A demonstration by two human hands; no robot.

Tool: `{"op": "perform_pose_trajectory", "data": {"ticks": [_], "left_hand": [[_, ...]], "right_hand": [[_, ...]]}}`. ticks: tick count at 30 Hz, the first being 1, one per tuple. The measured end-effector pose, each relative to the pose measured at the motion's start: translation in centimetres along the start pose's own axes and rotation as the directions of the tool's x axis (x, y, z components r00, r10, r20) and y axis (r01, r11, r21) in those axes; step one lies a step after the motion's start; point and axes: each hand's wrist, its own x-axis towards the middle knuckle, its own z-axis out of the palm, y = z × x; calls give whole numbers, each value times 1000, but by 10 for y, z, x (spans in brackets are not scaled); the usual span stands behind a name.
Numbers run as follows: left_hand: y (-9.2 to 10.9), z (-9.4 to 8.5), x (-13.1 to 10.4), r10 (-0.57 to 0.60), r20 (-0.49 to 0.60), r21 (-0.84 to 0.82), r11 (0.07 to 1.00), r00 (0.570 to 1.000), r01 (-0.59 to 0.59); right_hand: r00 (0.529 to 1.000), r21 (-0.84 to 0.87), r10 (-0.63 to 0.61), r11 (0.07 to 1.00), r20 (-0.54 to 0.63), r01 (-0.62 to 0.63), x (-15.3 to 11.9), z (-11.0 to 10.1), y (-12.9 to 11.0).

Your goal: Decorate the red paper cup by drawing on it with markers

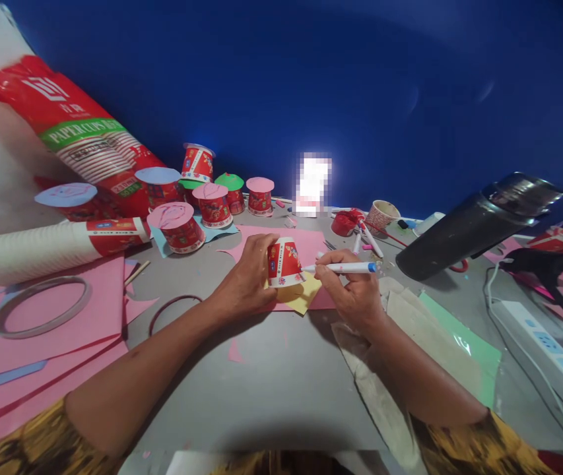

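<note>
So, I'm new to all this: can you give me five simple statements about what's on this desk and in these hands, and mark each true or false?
1. The left hand holds a red-and-white paper cup. True.
2. The right hand holds a pair of scissors. False: it holds a white marker with a blue end.
3. A long stack of cups lies on its side at the person's left. True.
4. The power strip is at the person's left. False: it is at the right.
5. A grey ring lies on pink sheets. True.
</note>
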Motion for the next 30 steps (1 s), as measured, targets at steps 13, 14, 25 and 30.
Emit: {"op": "perform_pose_trajectory", "data": {"ticks": [13, 14, 25, 30], "left_hand": [[-7, -2, 1, -31, 7, -44, 999, 1000, 31], [-7, -2, 1, -27, 5, -41, 999, 1000, 27], [-9, -1, 1, -9, 0, -35, 999, 1000, 9], [-9, 0, 1, -4, -8, -46, 999, 1000, 4]], "right_hand": [[999, 50, -16, 999, 33, 15, -1, 0, 10], [999, 55, -21, 998, 37, 19, -1, -1, 10], [998, 48, 10, 999, 65, -14, -2, 1, 9], [999, 27, 14, 1000, 53, -15, -1, 0, 9]]}}
